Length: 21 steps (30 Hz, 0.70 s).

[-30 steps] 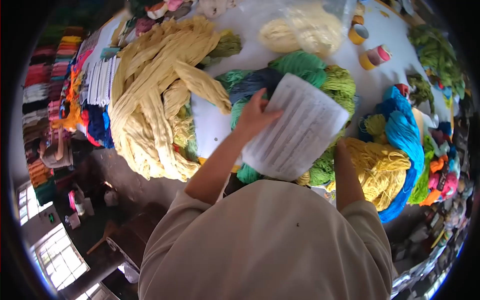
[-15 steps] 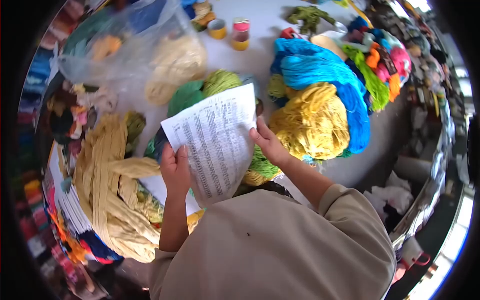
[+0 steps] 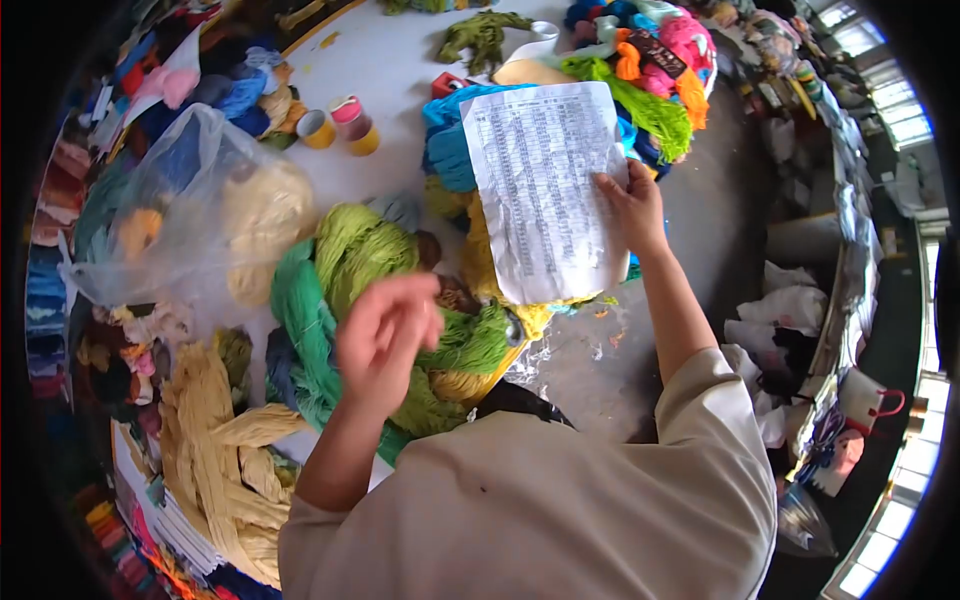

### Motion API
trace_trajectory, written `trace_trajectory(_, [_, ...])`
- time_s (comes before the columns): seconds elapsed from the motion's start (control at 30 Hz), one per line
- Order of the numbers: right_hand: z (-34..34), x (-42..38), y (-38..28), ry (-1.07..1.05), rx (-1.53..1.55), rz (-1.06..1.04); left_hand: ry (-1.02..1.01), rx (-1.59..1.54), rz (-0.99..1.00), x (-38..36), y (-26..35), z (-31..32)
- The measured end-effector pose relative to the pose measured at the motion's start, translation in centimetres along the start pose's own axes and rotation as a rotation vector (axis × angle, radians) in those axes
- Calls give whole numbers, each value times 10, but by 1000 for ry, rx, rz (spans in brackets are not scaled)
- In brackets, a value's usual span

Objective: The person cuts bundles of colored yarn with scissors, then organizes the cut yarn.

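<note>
My right hand point(image 3: 635, 205) grips the right edge of a printed paper sheet point(image 3: 545, 190), thumb on its front. The sheet carries dense rows of small text and covers part of the blue and yellow yarn behind it. Off the paper, my left hand point(image 3: 385, 335) hovers over green yarn, its fingers loosely bent, somewhat blurred, with nothing seen in them. Beneath and beyond it lie a light green yarn bundle point(image 3: 365, 250) and a darker green skein point(image 3: 300, 310). Some yellow yarn point(image 3: 480, 250) shows left of the sheet.
Beige yarn point(image 3: 210, 430) spreads at the left. A clear plastic bag point(image 3: 150, 230) lies beside cream yarn point(image 3: 265, 230). Two small containers, a yellow cup point(image 3: 316, 130) and a pink-topped one point(image 3: 354, 125), stand farther back. Bright mixed skeins point(image 3: 660, 60) sit at the far right of the table.
My left hand has let go of the sheet and moved over the green yarn. My right hand has carried the sheet to the right. The view has shifted rightward.
</note>
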State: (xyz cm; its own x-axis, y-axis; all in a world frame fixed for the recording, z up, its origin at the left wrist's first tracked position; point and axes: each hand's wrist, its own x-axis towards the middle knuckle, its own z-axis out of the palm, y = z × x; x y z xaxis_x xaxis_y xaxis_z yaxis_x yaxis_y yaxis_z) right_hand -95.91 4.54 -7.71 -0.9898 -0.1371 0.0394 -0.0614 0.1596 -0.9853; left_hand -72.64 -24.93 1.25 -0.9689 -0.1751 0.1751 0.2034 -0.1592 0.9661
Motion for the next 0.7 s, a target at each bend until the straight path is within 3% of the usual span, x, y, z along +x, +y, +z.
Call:
trace_trajectory(0.03, [-5, 6, 9, 10, -90, -43, -129, 20, -1, -9, 27, -1])
trace_trajectory(0.07, [-8, 11, 14, 21, -201, -97, -298, -159, 76, -16, 43, -3])
trace_trajectory(0.13, [-9, 18, 31, 44, -100, -52, -379, -199, 40, -18, 83, 9])
trace_trajectory(0.23, [-9, 16, 29, 95, -178, -65, -876, -738, 263, -1, 103, 35])
trace_trajectory(0.43, [-10, -20, 11, 404, -286, -256, -855, -819, 208, 4, 110, 54])
trace_trajectory(0.7, [-8, -101, 37, 473, -171, -341, -842, -852, 131, 11, 107, 69])
